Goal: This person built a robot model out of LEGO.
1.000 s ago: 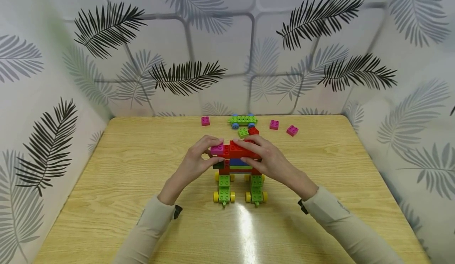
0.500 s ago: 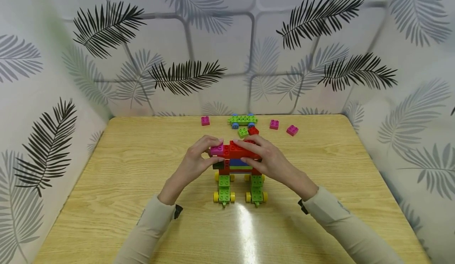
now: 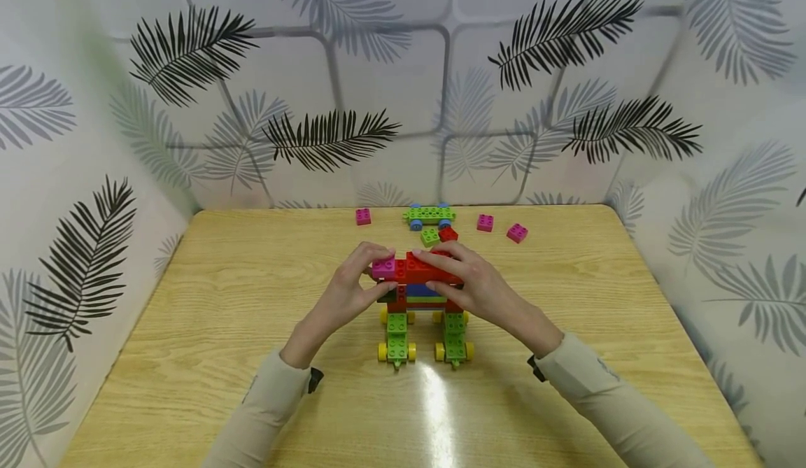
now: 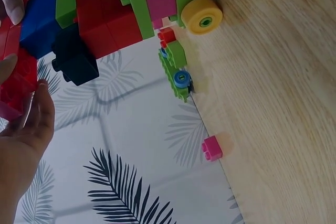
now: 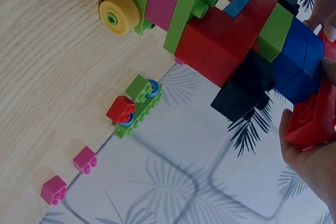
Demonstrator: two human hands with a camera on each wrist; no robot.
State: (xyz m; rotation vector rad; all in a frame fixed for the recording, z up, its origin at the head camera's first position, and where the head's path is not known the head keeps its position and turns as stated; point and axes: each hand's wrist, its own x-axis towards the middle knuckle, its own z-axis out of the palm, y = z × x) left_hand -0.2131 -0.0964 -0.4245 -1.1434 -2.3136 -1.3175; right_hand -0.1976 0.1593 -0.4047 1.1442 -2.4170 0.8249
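A building-brick structure stands mid-table on two green wheeled bases (image 3: pixel 397 345) with yellow wheels. Above them are red bricks (image 5: pixel 231 45), a blue brick (image 3: pixel 418 290) and black bricks (image 4: pixel 76 59) jutting from the sides. Its top layer is red bricks (image 3: pixel 428 266) with a pink brick (image 3: pixel 383 268) at the left end. My left hand (image 3: pixel 343 289) pinches the pink brick's end, fingers on top and thumb lower at the near side. At the other end my right hand (image 3: pixel 488 289) grips the red top brick, fingers over it and thumb on the near side, hiding part of it.
Behind the structure sit a green wheeled base (image 3: pixel 429 214) with blue wheels, a lime brick (image 3: pixel 430 236) and a loose red brick (image 3: pixel 448 234). Pink bricks (image 3: pixel 363 216) lie near the table's back edge, on both sides. A patterned wall rises behind the table (image 3: pixel 252 258).
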